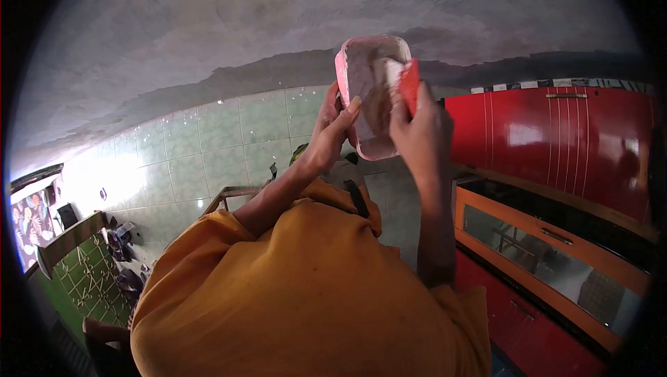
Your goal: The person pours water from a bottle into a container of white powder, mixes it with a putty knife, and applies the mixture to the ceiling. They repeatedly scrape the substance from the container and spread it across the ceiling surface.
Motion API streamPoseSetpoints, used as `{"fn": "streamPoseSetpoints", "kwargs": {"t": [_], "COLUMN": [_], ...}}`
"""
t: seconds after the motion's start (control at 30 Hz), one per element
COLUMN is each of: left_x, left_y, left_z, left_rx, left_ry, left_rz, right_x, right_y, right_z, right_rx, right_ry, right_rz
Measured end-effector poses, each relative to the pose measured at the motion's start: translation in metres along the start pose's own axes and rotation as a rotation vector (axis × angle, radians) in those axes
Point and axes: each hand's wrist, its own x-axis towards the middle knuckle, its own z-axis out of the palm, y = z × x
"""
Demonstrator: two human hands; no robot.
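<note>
My left hand grips the near left side of a pink plastic tub, its thumb over the rim. The tub is tilted so that its inside faces me, and grey-brown paste coats it. In my right hand is a red scraper, with whitish paste on its face. The scraper is inside the tub's right side or just over it; exact contact cannot be made out. My right hand is slightly blurred.
Ahead is a grey plastered wall with a darker band along its lower part. Pale green tiles carry white specks. Red cabinets and an orange-framed glass cabinet stand at right. A green patterned panel is at lower left.
</note>
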Motion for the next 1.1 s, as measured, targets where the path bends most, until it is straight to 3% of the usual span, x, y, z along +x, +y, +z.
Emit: {"fn": "streamPoseSetpoints", "kwargs": {"t": [0.17,0.2,0.33,0.43,0.57,0.6,0.7,0.97,1.0,1.1], "left_x": [-0.002,-0.002,0.000,0.000,-0.003,-0.004,-0.002,-0.004,-0.006,-0.004], "left_y": [0.008,0.008,0.008,0.007,0.008,0.009,0.013,0.014,0.014,0.015], "left_z": [0.005,0.005,0.001,0.001,0.006,0.006,0.005,0.005,0.005,0.003], "left_rx": [0.035,0.042,0.070,0.052,0.032,0.035,0.062,0.052,0.057,0.067], "left_ry": [0.011,0.011,0.026,0.000,0.010,0.012,0.000,0.036,0.035,0.010], "left_rz": [0.041,0.044,0.044,0.033,0.037,0.037,0.027,0.043,0.045,0.037], "right_x": [-0.004,-0.010,-0.008,-0.005,0.010,0.005,-0.010,0.011,0.013,0.002], "right_y": [-0.005,-0.004,-0.002,-0.005,0.000,-0.004,-0.012,0.001,0.007,-0.001], "right_z": [0.001,0.008,-0.002,0.011,-0.006,-0.004,0.006,-0.015,-0.012,0.000], "right_rx": [-0.055,-0.070,0.169,-0.005,0.050,-0.051,0.016,-0.015,0.114,-0.070], "right_ry": [-0.086,-0.043,-0.002,0.003,0.025,0.000,-0.070,0.078,0.099,-0.068], "right_rz": [0.044,-0.059,-0.049,-0.071,0.032,0.009,-0.093,-0.030,-0.051,-0.028]}}
